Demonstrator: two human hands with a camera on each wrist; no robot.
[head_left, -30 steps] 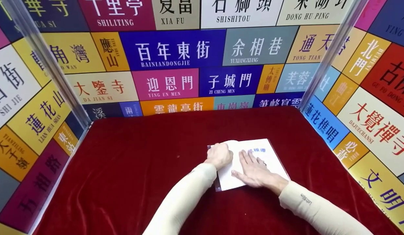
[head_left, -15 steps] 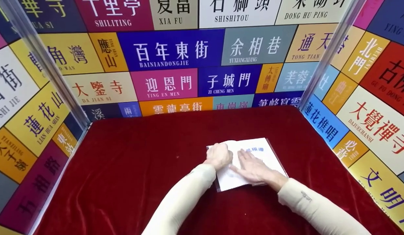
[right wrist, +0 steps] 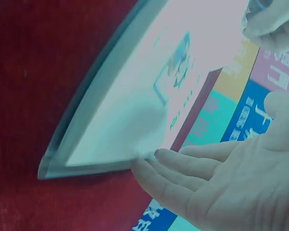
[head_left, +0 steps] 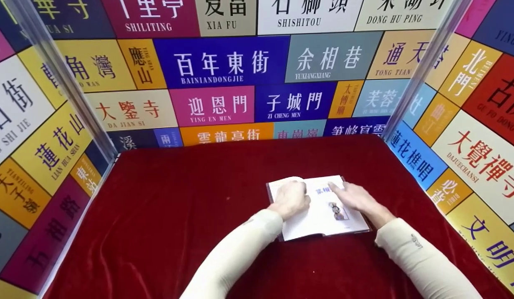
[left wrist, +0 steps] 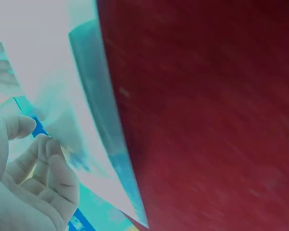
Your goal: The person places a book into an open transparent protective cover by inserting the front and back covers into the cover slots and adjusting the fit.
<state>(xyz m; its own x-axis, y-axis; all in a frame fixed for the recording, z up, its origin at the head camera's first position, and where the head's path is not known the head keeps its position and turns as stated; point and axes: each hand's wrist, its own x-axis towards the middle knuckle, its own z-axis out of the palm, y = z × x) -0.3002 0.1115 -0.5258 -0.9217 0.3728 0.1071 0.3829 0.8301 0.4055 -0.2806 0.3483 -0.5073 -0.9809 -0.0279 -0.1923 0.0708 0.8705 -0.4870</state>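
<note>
An open book (head_left: 307, 224) with white pages lies on the red cloth. Its right page carries blue characters at the top and a small coloured picture (head_left: 336, 211). My left hand (head_left: 289, 199) rests over the left page, its fingers curled; in the left wrist view the thumb and fingertips of that hand (left wrist: 38, 187) are close together, with nothing seen held between them. My right hand (head_left: 356, 199) is at the book's right side, thumb over the page near the top. In the right wrist view its fingers (right wrist: 183, 168) are nearly straight, tips right at the page edge.
Dark red cloth (head_left: 178, 216) covers the table around the book. Panels (head_left: 219, 62) with large characters stand behind and at both sides, joined by clear corner posts (head_left: 423, 62).
My right hand has lifted off the middle of the right page and moved right to its edge, uncovering the picture. The left hand has shifted slightly right over the book.
</note>
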